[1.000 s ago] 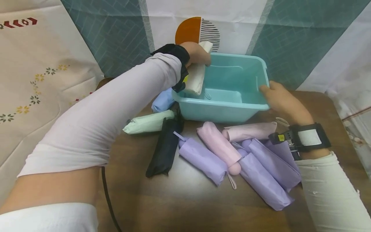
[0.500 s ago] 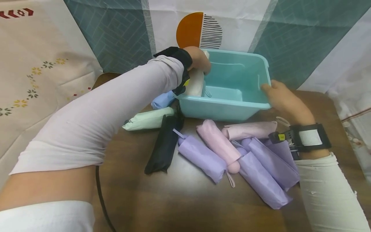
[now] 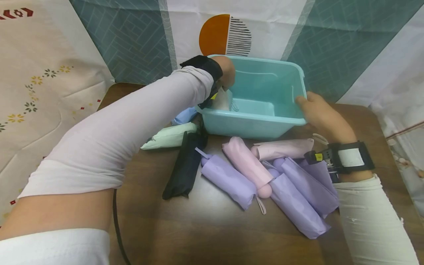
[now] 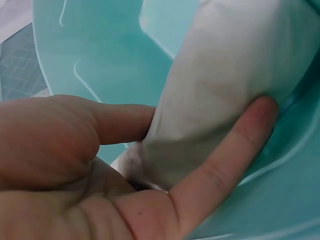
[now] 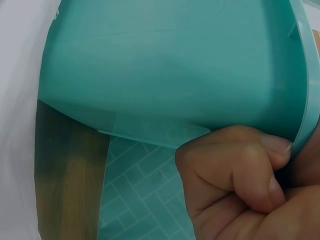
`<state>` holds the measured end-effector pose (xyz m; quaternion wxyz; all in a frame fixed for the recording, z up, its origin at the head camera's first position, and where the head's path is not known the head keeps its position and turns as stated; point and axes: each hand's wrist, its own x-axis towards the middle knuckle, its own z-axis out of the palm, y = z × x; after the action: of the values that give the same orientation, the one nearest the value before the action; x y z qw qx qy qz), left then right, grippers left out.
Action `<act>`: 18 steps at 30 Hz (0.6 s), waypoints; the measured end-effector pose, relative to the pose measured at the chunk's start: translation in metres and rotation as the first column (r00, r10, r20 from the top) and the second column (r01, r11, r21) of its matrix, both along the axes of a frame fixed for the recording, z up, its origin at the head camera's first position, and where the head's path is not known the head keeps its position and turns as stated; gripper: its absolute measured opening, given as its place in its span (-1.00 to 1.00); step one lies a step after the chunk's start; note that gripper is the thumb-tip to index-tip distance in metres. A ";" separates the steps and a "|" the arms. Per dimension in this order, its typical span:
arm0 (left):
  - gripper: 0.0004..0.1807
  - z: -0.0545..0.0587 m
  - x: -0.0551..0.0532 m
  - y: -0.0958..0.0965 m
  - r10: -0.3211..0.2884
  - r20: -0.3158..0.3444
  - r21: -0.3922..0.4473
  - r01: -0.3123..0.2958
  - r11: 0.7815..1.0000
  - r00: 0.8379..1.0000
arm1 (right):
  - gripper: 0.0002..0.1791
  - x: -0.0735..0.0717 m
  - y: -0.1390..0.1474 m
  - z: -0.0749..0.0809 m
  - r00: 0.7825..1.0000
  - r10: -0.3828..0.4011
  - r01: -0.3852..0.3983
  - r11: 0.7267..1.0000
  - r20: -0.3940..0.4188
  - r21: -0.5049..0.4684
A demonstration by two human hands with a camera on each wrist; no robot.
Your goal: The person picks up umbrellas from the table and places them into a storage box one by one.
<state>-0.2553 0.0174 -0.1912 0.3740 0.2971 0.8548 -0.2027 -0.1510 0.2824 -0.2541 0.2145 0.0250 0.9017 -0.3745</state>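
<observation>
A teal plastic basin (image 3: 251, 126) stands at the back of the table. Inside its left end is a white folded umbrella (image 4: 215, 75), mostly hidden by my arm in the head view. My left hand (image 3: 228, 71) is down in the basin and holds this umbrella. In the left wrist view the thumb (image 4: 125, 120) lies against one side and a finger (image 4: 235, 145) along the other. At the basin's right end, my right hand (image 3: 319, 114) grips the rim, its fingers (image 5: 255, 175) curled under it.
In front of the basin lie a black umbrella (image 3: 185, 165), a mint one (image 3: 172, 136), pink umbrellas (image 3: 246, 162) and several purple ones (image 3: 228, 180). A blue umbrella (image 3: 184, 116) is at its left. A dark cable (image 3: 117, 228) runs under my left arm. Patterned cloth (image 3: 139, 40) hangs behind.
My left hand has lowered the white umbrella from above the rim into the left end of the basin. The right hand has kept its grip on the rim.
</observation>
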 end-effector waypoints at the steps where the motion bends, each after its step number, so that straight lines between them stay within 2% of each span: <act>1: -0.61 0.000 0.001 0.000 0.035 -0.010 0.013 -0.035 0.999 0.999 | -0.22 0.000 0.000 0.000 1.000 0.001 -0.001 1.000 -0.001 0.000; 2: -0.59 0.000 0.002 0.000 0.121 -0.020 0.056 -0.120 0.991 0.992 | -0.22 0.000 0.000 0.000 1.000 0.001 -0.001 1.000 -0.001 -0.003; 5: -0.58 0.001 0.006 -0.002 0.186 -0.042 0.095 -0.182 0.979 0.982 | -0.22 0.000 0.000 0.000 1.000 -0.004 0.004 1.000 -0.005 -0.015; 11: -0.57 0.003 0.011 -0.004 0.188 -0.038 0.104 -0.184 0.977 0.981 | -0.21 0.000 -0.001 0.000 1.000 -0.014 0.015 0.999 0.011 -0.046; 17: -0.52 -0.001 0.008 -0.007 0.262 -0.001 0.150 -0.259 0.954 0.965 | -0.20 -0.001 -0.001 0.001 1.000 -0.015 0.016 0.998 0.020 -0.055; 18: -0.52 -0.001 0.008 -0.007 0.288 0.000 0.165 -0.284 0.945 0.958 | -0.20 -0.001 -0.001 0.002 1.000 -0.012 0.013 0.999 0.019 -0.051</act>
<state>-0.2471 0.0100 -0.1927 0.3638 0.1972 0.9069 -0.0792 -0.1519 0.2812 -0.2525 0.2211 0.0285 0.8897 -0.3985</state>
